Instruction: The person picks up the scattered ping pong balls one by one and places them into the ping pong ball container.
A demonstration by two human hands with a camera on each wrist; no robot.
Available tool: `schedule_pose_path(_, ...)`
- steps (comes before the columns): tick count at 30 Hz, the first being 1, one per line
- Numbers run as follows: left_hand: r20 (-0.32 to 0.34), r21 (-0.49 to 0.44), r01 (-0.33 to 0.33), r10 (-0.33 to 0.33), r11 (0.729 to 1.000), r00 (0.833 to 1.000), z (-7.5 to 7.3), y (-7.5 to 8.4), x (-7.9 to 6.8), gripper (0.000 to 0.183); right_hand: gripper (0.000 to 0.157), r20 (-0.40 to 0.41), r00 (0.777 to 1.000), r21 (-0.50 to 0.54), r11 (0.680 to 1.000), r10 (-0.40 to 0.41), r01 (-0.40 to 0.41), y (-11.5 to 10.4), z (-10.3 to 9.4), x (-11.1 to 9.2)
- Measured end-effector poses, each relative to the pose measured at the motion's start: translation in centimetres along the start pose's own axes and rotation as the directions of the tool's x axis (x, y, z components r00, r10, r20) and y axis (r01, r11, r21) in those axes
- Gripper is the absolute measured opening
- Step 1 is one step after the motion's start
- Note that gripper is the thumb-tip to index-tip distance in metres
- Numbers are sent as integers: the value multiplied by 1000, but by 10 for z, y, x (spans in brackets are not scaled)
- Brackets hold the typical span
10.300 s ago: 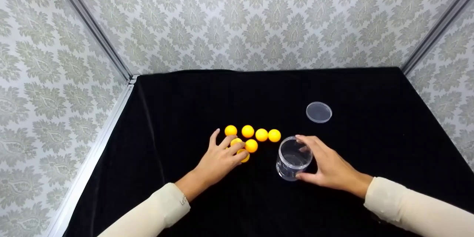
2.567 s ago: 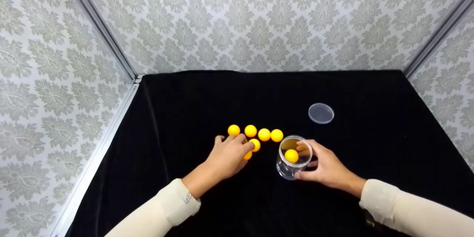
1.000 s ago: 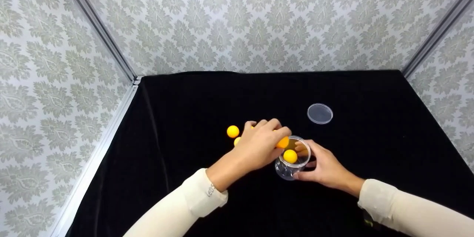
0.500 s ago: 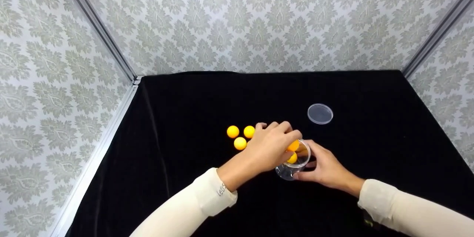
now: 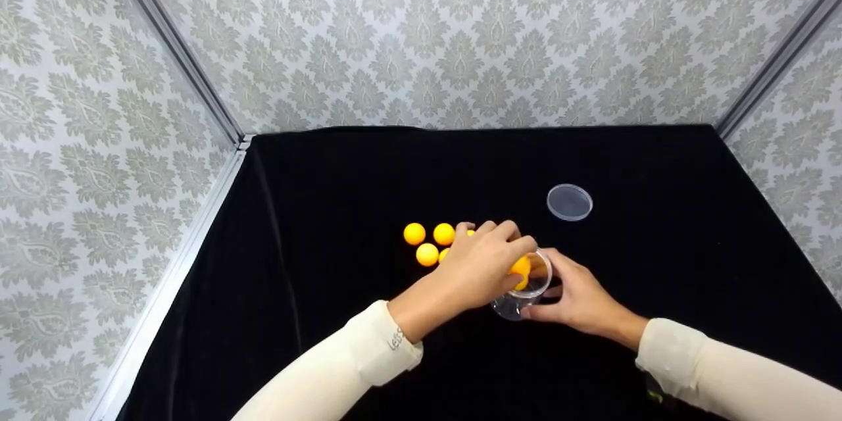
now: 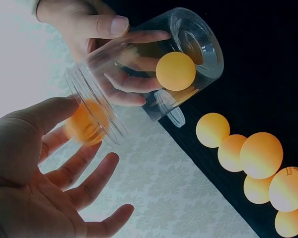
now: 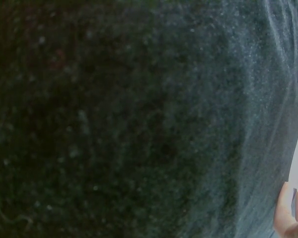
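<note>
A clear plastic jar (image 5: 506, 308) stands on the black cloth, its open mouth upward. My right hand (image 5: 579, 293) grips its side, fingers behind and thumb in front. Over the rim is my left hand (image 5: 483, 263), with an orange ping-pong ball (image 6: 87, 121) between thumb and fingers at the jar's mouth. Another ping-pong ball (image 6: 176, 71) lies inside, near the bottom. To the left on the cloth are several loose balls (image 5: 427, 254), some partly hidden by the left hand. The right wrist view shows mostly dark cloth, with right-hand fingertips (image 7: 284, 206) at its lower right.
The round clear lid (image 5: 569, 202) lies flat on the black cloth (image 5: 342, 177), beyond the jar to the right. Patterned wall panels (image 5: 427, 39) rise behind the table and at both sides. A metal rail (image 5: 177, 243) runs along the left edge.
From the loose balls, my left hand has moved right to the jar, carrying a ball, then lowered it to the mouth. The right hand has stayed on the jar. One ball went in earlier.
</note>
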State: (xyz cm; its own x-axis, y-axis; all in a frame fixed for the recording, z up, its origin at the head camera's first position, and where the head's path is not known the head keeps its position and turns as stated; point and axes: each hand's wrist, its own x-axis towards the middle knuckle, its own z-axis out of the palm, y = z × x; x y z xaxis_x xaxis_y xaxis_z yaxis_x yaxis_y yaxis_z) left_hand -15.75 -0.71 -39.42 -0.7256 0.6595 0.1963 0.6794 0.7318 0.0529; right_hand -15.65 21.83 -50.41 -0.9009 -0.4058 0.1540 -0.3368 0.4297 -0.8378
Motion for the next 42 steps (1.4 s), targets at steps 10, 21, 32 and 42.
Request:
schedule_pose_path(10,-12,-16,4,-5,1000,1000,0,-3,-4,34,81,9,1000,50,999,21,-21,-2,0,1)
schedule_pose_path(21,-119,-102,60,-72,993,990,2,-24,-12,45,85,-3,1000,26,999,24,-23,-1,2,1)
schedule_pose_path(32,-100,-151,197,-214,969,972,6,-63,-28,68,87,-18,1000,22,1000,14,-14,-1,1,1)
schedule_pose_path(42,-85,-100,311,-320,945,944,29,-104,-45,76,85,-13,999,32,999,30,-29,-1,3,0)
